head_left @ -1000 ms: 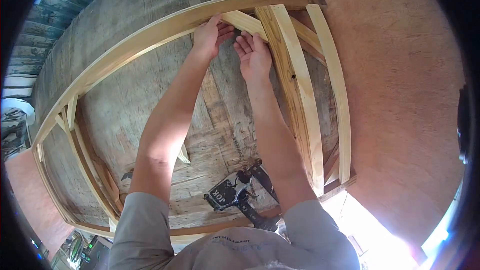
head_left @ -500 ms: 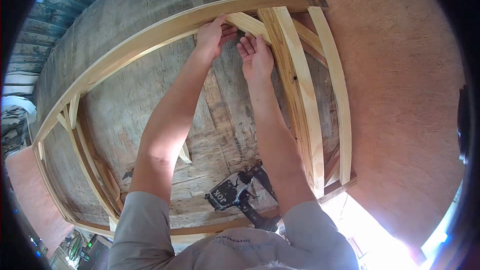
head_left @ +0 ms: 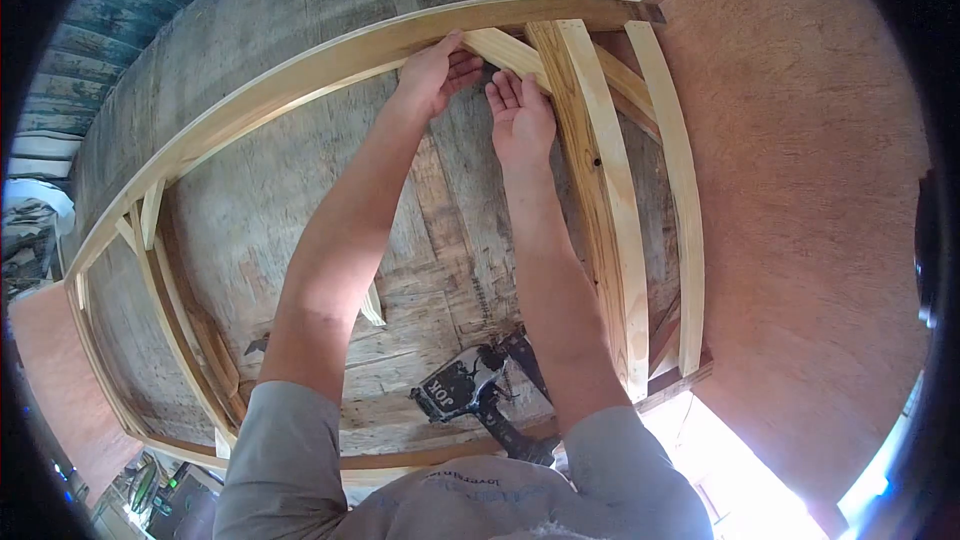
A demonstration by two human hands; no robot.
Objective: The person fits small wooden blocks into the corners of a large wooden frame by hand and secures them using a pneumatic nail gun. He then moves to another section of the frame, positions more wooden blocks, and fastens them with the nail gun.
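Note:
A short pale wooden brace (head_left: pixel 505 52) sits slantwise in the corner between the long curved-looking rail (head_left: pixel 300 65) and a doubled upright (head_left: pixel 590 170). My left hand (head_left: pixel 432 80) is at the brace's left end, its thumb against the wood and its fingers loosely curled below. At the brace's right end, beside the upright, my right hand (head_left: pixel 525 125) has its thumb on the wood, palm showing and fingers bent. Between them, the two hands hold the brace at its ends. A black and silver nail gun (head_left: pixel 460 385) marked "JOK" lies near my body, below my right forearm.
The frame rests on a worn plywood surface (head_left: pixel 330 180). Another slat (head_left: pixel 668 180) and diagonal brace (head_left: pixel 625 80) are at the right. Beyond stands a reddish-brown plywood panel (head_left: pixel 800 190). A small wood offcut (head_left: pixel 373 305) lies by my left forearm. Crosspieces (head_left: pixel 180 310) stand at the left.
The view has shifted slightly, so the frame and both hands appear a little further right and lower. Both hands stay at the brace's ends.

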